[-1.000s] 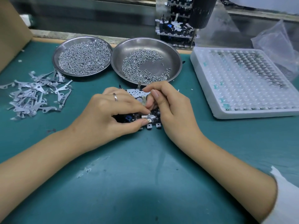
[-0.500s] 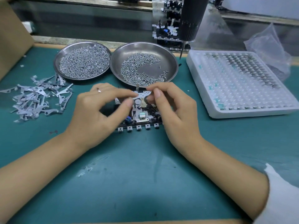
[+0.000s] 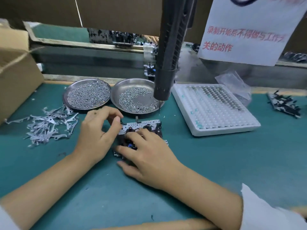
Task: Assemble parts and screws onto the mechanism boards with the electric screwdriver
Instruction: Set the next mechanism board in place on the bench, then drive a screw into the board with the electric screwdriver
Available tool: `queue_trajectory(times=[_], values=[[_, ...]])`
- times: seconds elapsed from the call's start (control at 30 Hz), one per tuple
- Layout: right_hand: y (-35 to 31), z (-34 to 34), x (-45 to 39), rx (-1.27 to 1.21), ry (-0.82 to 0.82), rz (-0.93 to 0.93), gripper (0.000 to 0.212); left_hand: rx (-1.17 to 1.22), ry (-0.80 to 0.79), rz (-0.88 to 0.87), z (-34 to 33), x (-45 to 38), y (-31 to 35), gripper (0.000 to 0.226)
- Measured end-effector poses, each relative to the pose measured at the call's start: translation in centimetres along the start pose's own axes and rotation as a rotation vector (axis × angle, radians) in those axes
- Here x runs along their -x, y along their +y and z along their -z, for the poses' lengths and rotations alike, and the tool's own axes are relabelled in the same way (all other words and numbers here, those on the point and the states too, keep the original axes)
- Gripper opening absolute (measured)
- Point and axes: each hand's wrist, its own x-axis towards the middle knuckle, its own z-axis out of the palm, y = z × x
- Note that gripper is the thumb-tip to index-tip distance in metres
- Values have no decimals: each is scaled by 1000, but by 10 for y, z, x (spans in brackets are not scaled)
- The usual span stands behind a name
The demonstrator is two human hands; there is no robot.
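Both hands — right hand (image 3: 149, 156), left hand (image 3: 98, 138) — hide mechanism board (image 3: 141, 126) mid.

Two bare forearms are seen, each ending in an ungloved hand: the left hand (image 3: 94, 138) and the right hand (image 3: 149, 156). A white sleeve (image 3: 265, 213) is worn on the right arm, and what appears to be white cloth is glimpsed at the left edge.
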Motion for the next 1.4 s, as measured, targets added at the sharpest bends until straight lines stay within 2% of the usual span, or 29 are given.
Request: queue_trajectory(times=[0.13,0.37,0.5,0.6,0.67,0.77,0.83,0.93,1.03,1.13,1.27,1.4], values=[[0,12,36,-20,67,-4,26,-45,-2,-87,1,3,4,30],[22,32,118,15,112,-101,27,-44,-30,-175,-1,5,1,33],[53,45,156,107,151,-275,26,-86,-42,-226,-3,5,-1,32],[88,55,181,299,158,-439,12,-126,-50,-265,-5,4,-4,32],[109,61,193,460,122,-610,25,-142,-55,-284,-5,3,-6,32],[126,70,192,532,98,-819,38,-156,-65,-307,-6,3,-5,32],[126,69,179,469,181,-750,36,-163,-75,-309,-6,3,-3,33],[104,60,140,269,314,-520,24,-177,-86,-302,-5,2,0,33],[74,42,93,100,339,-287,12,-182,-91,-298,-4,1,2,32],[54,23,46,-6,354,-108,10,-200,-76,-272,-2,0,0,30],[47,4,-8,-85,394,5,16,-213,-38,-236,-2,-4,-2,27],[55,-9,-41,-127,514,34,21,-245,-1,-209,2,-8,-5,23]])
